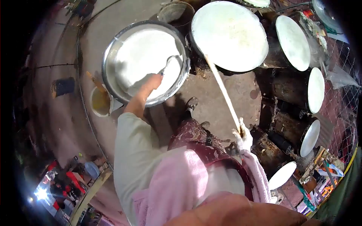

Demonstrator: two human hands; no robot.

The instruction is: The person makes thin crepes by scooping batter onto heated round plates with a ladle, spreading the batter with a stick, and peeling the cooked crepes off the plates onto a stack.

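Observation:
My left hand (153, 81) is closed on the handle of a metal ladle (172, 57), held over a wide metal basin (107, 62) of white liquid. The ladle's bowl is partly hidden against the bright white surface. A long pale stick (224, 90) is gripped near its lower end by my right hand (244, 138), which looks coated in white or gloved. The stick's far end meets the near edge of a large round pan (230, 35) with a white surface.
More round white-topped pans (293, 43) on dark drum-like bases curve down the right side, before wire mesh (341, 109). A dark bucket (175, 14) stands behind the basin. Left of it is a small pail (101, 101) with a stick inside. My shoes are on the floor (222, 98).

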